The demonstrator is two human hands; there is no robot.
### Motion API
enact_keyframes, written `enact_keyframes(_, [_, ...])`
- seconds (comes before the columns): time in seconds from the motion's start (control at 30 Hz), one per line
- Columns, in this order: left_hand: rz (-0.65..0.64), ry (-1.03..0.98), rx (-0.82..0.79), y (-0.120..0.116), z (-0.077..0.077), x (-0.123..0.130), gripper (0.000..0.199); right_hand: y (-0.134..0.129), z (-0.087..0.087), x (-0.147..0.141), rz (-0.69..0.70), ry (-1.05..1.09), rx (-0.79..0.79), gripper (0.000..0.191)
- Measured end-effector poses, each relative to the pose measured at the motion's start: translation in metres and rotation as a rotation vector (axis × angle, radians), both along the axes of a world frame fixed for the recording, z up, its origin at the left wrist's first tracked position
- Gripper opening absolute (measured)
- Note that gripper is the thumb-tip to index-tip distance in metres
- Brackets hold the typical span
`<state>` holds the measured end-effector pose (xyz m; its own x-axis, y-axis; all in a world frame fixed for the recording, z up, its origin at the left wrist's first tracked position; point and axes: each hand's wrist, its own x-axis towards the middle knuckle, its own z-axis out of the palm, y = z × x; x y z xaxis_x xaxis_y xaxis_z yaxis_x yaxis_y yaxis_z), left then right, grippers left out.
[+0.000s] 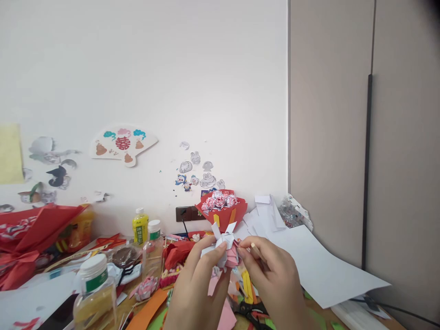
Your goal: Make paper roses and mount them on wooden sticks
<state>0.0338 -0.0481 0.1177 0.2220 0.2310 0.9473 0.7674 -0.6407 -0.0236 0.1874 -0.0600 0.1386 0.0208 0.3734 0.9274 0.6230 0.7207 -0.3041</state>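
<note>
1. The thing being worked is a piece of folded white and pink paper (231, 257), held up just in front of the red bouquet (222, 219), seen from the wearer's side.
2. The left hand (202, 279) has a narrow grip, its thumb and fingers closed on the white part of the folded paper.
3. The right hand (280, 275) also has a narrow grip: it holds a thin pale stick (255, 249), and its thumb and forefinger meet at the pink edge of the paper. Whether they pinch that edge or only touch it, I cannot tell.
4. The step in hand looks like shaping or adjusting the folds one by one, with the left hand as the holder and the right doing the fine work.
5. The next move calls for a steady left hold and light right fingertips, since a hard press could crush or tear the thin paper.
6. The scissors (252, 311) lie in front of the bouquet and slightly to its right, among paper scraps; neither hand touches them. An orange strip (147, 311) lies in front and to its left, and a large white sheet (323, 266) to its right.
</note>
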Motion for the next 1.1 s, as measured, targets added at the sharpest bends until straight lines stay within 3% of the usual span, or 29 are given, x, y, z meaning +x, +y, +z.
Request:
enact_keyframes(0.1, [-0.025, 0.0, -0.028, 0.001, 0.001, 0.0, 0.029, 0.0, 0.002, 0.004, 0.108, 0.02, -0.145, 0.022])
enact_keyframes(0.23, [-0.046, -0.002, -0.094, -0.002, 0.002, 0.002, 0.029, 0.001, 0.005, 0.009, 0.166, 0.021, -0.204, 0.023])
enact_keyframes(0.47, [-0.021, 0.024, -0.055, -0.002, 0.001, 0.002, 0.029, 0.002, 0.001, 0.01, -0.061, -0.089, 0.041, 0.021])
enact_keyframes(0.57, [-0.006, 0.038, -0.027, -0.001, 0.001, 0.002, 0.031, 0.005, -0.003, 0.009, -0.09, -0.147, 0.109, 0.02])
enact_keyframes(0.87, [-0.011, -0.012, -0.028, -0.002, 0.002, 0.001, 0.028, -0.002, 0.001, 0.011, 0.022, -0.116, 0.028, 0.02])
enact_keyframes(1.1, [-0.034, -0.033, -0.01, -0.004, 0.006, 0.001, 0.029, -0.002, 0.002, 0.007, -0.088, -0.131, 0.068, 0.016])
